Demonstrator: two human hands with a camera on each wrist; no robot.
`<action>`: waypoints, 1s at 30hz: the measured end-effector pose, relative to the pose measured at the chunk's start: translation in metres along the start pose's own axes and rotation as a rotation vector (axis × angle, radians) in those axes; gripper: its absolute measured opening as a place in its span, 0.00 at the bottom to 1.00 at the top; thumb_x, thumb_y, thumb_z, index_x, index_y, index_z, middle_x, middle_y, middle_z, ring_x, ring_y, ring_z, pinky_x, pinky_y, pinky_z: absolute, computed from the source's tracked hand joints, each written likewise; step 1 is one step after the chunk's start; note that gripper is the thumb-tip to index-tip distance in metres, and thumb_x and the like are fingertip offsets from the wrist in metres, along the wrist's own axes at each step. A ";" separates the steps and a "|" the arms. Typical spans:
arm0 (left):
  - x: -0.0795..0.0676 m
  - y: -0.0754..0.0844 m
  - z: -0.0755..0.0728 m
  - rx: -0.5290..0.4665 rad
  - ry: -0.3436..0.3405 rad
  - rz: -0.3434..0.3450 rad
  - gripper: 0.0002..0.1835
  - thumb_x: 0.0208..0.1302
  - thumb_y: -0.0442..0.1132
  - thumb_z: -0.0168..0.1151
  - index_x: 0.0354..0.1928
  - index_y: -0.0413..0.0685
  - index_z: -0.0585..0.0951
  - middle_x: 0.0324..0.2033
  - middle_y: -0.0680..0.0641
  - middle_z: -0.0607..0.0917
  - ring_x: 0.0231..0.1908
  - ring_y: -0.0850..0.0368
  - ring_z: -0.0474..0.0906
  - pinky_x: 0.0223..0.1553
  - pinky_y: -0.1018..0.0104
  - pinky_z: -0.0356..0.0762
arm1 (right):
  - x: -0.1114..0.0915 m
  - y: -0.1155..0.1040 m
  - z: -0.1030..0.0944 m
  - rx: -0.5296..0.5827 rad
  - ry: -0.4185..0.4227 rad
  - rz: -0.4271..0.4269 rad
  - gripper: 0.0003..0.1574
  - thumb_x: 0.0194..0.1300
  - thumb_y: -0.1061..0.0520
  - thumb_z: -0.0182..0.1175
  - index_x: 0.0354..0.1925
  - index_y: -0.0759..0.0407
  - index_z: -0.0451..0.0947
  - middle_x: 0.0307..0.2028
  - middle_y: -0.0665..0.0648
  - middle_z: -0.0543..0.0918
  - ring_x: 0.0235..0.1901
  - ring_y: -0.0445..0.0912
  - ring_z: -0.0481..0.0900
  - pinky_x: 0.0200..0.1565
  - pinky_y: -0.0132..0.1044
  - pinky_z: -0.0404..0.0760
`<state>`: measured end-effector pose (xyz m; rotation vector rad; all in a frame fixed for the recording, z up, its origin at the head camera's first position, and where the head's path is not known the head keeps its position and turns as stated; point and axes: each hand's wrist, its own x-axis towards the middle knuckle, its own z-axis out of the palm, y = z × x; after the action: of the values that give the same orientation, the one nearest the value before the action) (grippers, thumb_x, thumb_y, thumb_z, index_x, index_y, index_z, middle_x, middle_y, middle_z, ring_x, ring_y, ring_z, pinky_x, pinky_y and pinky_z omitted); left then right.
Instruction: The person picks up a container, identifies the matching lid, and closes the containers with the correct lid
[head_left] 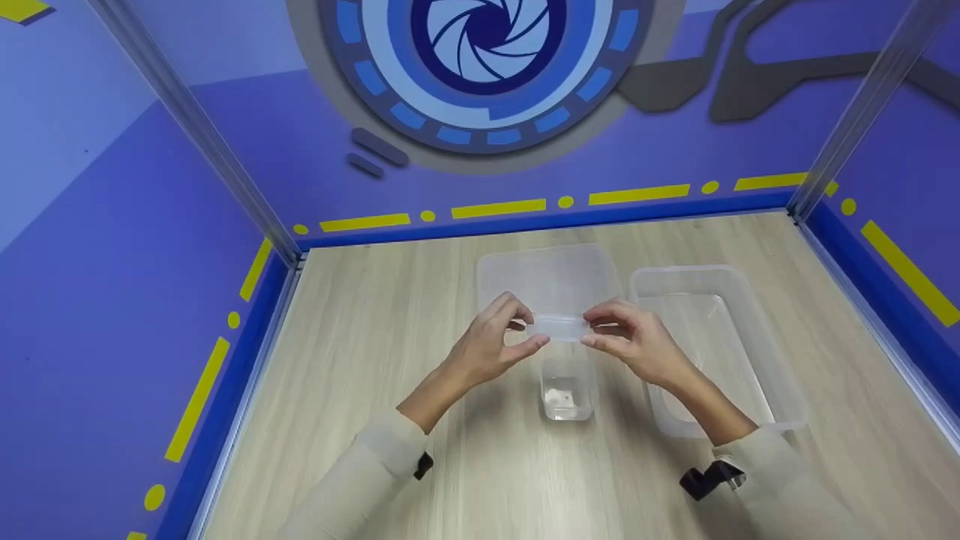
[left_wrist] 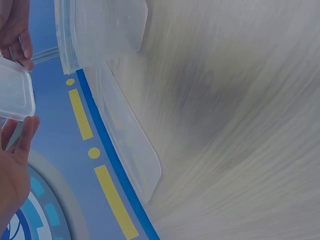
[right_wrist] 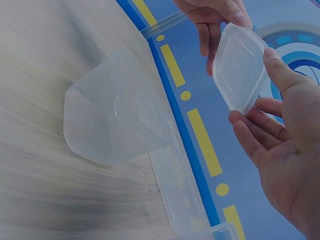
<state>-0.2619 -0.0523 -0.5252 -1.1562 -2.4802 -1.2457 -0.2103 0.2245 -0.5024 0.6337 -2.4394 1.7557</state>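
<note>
Both hands hold up a small translucent plastic lid (head_left: 559,328) by its opposite ends, above the table. My left hand (head_left: 487,341) pinches one end between thumb and fingers. At the other end, my right hand (head_left: 637,341) does the same. In the right wrist view the lid (right_wrist: 240,70) is tilted, its rounded corners and raised rim showing between the right hand (right_wrist: 295,125) and the left hand (right_wrist: 220,15). Below the hands, a small translucent container (head_left: 568,394) stands upright on the table with its top uncovered.
A large translucent lid (head_left: 544,274) lies flat behind the hands on the wooden table (head_left: 360,337). To the right stands a large rectangular container (head_left: 772,367), uncovered, close to the right forearm. Blue printed walls (head_left: 247,142) border the table at the back and sides.
</note>
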 end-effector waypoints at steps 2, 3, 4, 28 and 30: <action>0.000 0.000 0.001 -0.004 0.005 -0.004 0.19 0.75 0.53 0.68 0.48 0.45 0.77 0.46 0.50 0.78 0.50 0.59 0.83 0.54 0.71 0.83 | 0.000 -0.007 0.001 -0.008 0.012 -0.007 0.18 0.68 0.68 0.70 0.53 0.77 0.81 0.50 0.73 0.82 0.51 0.64 0.85 0.57 0.43 0.85; 0.000 0.000 0.001 -0.007 0.006 -0.008 0.19 0.74 0.53 0.68 0.48 0.45 0.77 0.46 0.50 0.78 0.50 0.59 0.84 0.54 0.71 0.83 | 0.000 -0.007 0.001 -0.017 0.019 -0.009 0.17 0.68 0.67 0.70 0.52 0.77 0.81 0.49 0.72 0.83 0.50 0.63 0.86 0.56 0.39 0.85; 0.000 0.000 0.001 -0.010 0.007 -0.011 0.19 0.74 0.53 0.68 0.48 0.45 0.77 0.46 0.50 0.78 0.50 0.59 0.83 0.54 0.71 0.83 | 0.000 -0.006 0.001 -0.028 0.028 -0.008 0.16 0.69 0.67 0.70 0.52 0.76 0.81 0.48 0.71 0.83 0.48 0.62 0.86 0.54 0.35 0.85; 0.004 -0.001 0.011 0.196 0.152 0.047 0.04 0.80 0.38 0.61 0.45 0.45 0.80 0.40 0.51 0.81 0.42 0.59 0.87 0.41 0.74 0.84 | 0.005 0.026 0.010 -0.175 0.128 -0.089 0.08 0.81 0.58 0.59 0.47 0.62 0.81 0.37 0.55 0.87 0.37 0.50 0.89 0.40 0.29 0.85; 0.004 -0.001 0.012 0.209 0.156 0.051 0.03 0.80 0.37 0.61 0.45 0.46 0.80 0.39 0.51 0.81 0.42 0.60 0.87 0.40 0.74 0.84 | 0.005 0.026 0.011 -0.192 0.134 -0.093 0.09 0.81 0.58 0.59 0.47 0.63 0.81 0.37 0.55 0.87 0.37 0.49 0.89 0.41 0.29 0.86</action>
<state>-0.2628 -0.0413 -0.5318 -1.0220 -2.3827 -0.9948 -0.2226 0.2192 -0.5277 0.5788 -2.4066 1.4585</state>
